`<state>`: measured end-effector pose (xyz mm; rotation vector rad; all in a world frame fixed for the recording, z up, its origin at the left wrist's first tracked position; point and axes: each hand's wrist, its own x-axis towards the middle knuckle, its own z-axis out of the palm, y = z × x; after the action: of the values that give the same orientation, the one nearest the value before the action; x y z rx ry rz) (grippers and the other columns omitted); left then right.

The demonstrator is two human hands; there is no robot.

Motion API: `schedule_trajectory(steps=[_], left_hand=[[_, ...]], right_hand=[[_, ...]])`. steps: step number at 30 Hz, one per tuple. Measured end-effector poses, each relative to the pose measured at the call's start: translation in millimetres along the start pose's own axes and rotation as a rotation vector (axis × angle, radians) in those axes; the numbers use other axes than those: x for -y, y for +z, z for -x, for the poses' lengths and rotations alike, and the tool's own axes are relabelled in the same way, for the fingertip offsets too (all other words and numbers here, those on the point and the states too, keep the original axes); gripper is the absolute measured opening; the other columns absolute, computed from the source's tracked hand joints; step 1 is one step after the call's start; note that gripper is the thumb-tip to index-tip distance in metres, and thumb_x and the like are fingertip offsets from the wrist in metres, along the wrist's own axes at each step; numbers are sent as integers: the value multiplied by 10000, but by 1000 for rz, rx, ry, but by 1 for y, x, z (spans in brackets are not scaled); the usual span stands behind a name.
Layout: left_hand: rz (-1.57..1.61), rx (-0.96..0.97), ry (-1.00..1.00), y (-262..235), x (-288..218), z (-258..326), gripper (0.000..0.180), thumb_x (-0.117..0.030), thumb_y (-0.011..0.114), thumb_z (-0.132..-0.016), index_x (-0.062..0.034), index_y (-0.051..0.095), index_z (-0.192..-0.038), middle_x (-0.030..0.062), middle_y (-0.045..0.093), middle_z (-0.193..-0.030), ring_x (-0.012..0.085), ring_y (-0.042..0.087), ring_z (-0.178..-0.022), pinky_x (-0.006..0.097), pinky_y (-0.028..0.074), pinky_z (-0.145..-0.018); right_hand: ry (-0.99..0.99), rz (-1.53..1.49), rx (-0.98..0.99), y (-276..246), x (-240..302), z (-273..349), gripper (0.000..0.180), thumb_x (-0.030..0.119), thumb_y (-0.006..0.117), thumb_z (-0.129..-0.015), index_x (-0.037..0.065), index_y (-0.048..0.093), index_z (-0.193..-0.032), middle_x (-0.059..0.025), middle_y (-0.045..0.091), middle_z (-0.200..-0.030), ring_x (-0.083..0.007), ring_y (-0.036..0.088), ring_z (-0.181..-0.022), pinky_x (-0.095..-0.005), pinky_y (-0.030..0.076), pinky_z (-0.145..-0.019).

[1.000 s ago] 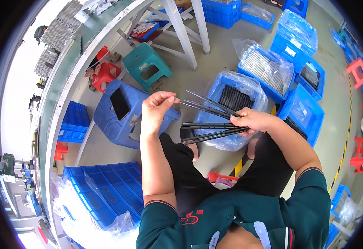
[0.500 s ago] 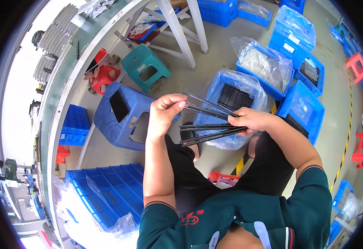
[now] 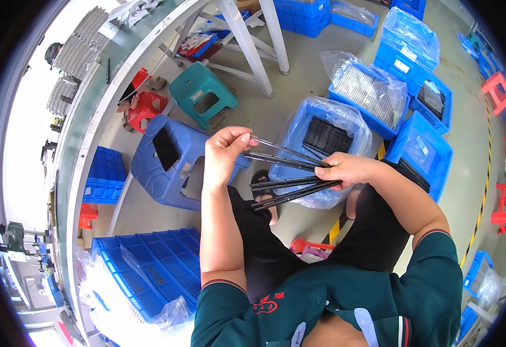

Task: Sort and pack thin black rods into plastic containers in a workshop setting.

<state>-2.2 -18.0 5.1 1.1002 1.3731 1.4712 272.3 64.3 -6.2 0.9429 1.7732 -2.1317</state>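
Note:
Several thin black strips (image 3: 287,183) fan out leftward from my right hand (image 3: 348,169), which is closed round their right ends. My left hand (image 3: 225,151) pinches the left end of the uppermost strip (image 3: 276,144) between thumb and fingers. That strip stands apart from the others at its left end, while its right end reaches my right hand. Beyond and below the hands is a blue crate (image 3: 295,137) lined with clear plastic, with a stack of similar black strips (image 3: 327,136) lying in it. What keeps the strips together inside my right fist is hidden.
A blue stool (image 3: 149,168) bearing a dark phone-like slab (image 3: 165,149) stands left of my hands, with a green stool (image 3: 198,92) behind it. Blue crates (image 3: 432,156) line the right side. A long workbench (image 3: 91,115) runs along the left; large blue bins (image 3: 149,260) sit near me.
My left hand has shifted slightly up and left, drawing the top strip's end away from the strip below. The fanned strips have tilted a little; my right hand stays almost in place.

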Motion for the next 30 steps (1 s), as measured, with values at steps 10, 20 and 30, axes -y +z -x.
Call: schedule_trajectory(steps=[10, 20, 30], left_hand=[[71, 140, -65, 6, 0, 4, 115, -7, 615, -827, 43, 621, -931, 81, 647, -828, 162, 642, -765, 256, 501, -709], [-81, -175, 120, -5, 0, -11, 124, -35, 601, -828, 43, 615, -924, 119, 662, -793, 160, 628, -723, 254, 492, -702], [63, 88, 32, 26, 21, -24, 114, -44, 553, -880, 1, 605, -972, 100, 655, -844, 173, 636, -786, 251, 479, -713]], right_hand=[[-11, 121, 13, 1, 3, 3, 407, 453, 516, -895, 55, 575, -829, 14, 497, -612, -59, 444, -555, -207, 340, -499], [-461, 583, -375, -31, -27, 11, 441, 398, 707, -730, -11, 550, -779, -109, 571, -630, -192, 547, -559, -346, 424, -535], [73, 1074, -1508, -102, -133, 174, 256, 335, 659, -760, 102, 568, -812, -84, 616, -722, -292, 613, -704, -389, 468, -580]])
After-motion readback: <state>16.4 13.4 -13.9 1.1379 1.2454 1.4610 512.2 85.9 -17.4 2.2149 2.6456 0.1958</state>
